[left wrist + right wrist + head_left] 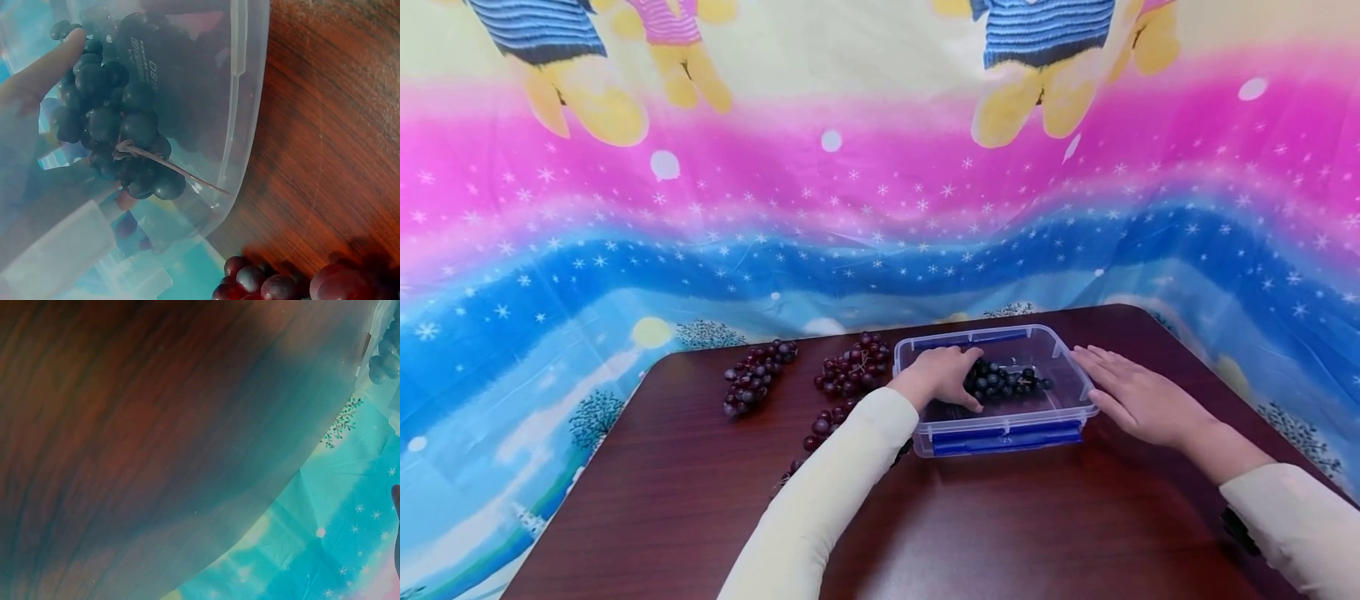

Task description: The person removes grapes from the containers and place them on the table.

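A clear plastic food container (1007,423) with blue side clips stands uncovered on the table. Inside it lies a bunch of black grapes (1003,382), seen through the wall in the left wrist view as dark grapes (103,125) with a thin brown stem. My left hand (942,373) reaches over the container's left rim and grips the left end of this bunch, thumb on one side and fingers on the other. With fingers extended, my right hand (1138,398) rests against the container's right side. Only a sliver of a finger shows at the right wrist view's edge.
Left of the container lie bunches of red grapes: one far left (756,379), another at the back (853,367), and a third (823,427) partly hidden by my left sleeve. The brown wooden table (647,492) ends at a patterned cloth backdrop (850,200).
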A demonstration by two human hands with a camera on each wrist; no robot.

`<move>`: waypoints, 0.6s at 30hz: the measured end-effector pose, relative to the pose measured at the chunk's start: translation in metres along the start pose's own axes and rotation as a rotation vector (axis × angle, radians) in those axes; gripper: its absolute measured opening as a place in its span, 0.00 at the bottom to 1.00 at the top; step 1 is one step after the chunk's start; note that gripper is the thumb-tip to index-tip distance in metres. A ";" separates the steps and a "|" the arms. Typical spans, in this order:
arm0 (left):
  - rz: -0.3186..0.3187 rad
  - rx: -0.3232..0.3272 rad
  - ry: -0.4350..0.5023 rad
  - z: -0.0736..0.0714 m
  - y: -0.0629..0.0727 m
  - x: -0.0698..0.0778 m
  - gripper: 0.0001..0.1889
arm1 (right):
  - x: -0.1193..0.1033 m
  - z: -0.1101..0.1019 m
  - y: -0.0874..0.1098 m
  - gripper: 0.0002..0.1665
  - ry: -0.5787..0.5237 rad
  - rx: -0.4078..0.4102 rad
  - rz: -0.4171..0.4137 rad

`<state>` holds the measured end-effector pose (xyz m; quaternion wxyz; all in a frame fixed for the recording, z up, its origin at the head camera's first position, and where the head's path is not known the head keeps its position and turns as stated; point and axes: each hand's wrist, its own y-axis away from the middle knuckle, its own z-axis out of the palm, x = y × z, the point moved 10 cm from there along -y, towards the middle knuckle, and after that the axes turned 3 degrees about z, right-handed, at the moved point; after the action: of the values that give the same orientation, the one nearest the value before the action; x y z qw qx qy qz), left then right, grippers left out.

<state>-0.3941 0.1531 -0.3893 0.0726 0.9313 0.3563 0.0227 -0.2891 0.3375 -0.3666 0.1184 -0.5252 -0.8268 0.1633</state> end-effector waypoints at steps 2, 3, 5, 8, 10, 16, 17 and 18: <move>-0.002 0.001 -0.004 0.001 -0.001 0.000 0.50 | 0.000 0.000 0.000 0.38 -0.005 0.005 0.001; -0.001 0.003 -0.007 0.001 -0.002 0.000 0.51 | 0.000 0.000 0.000 0.38 -0.006 0.007 0.000; 0.001 0.004 -0.012 0.002 -0.002 -0.001 0.51 | 0.000 -0.001 -0.001 0.37 -0.008 0.008 0.000; 0.000 0.006 -0.017 0.004 -0.002 -0.003 0.51 | 0.000 -0.001 -0.001 0.37 -0.013 0.006 0.005; 0.000 0.005 -0.015 0.005 -0.002 -0.005 0.52 | 0.000 -0.001 -0.001 0.37 -0.015 0.005 0.009; 0.002 0.001 0.039 0.007 -0.002 -0.008 0.51 | 0.001 0.000 0.000 0.37 -0.019 0.007 0.013; 0.002 -0.003 0.060 0.007 -0.002 -0.008 0.52 | 0.001 0.000 0.000 0.37 -0.018 0.008 0.012; 0.002 -0.008 0.082 0.008 -0.002 -0.008 0.52 | 0.001 0.000 0.000 0.37 -0.018 0.010 0.010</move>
<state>-0.4007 0.1480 -0.3975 0.0616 0.9297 0.3578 0.0624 -0.2896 0.3384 -0.3664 0.1126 -0.5273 -0.8243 0.1728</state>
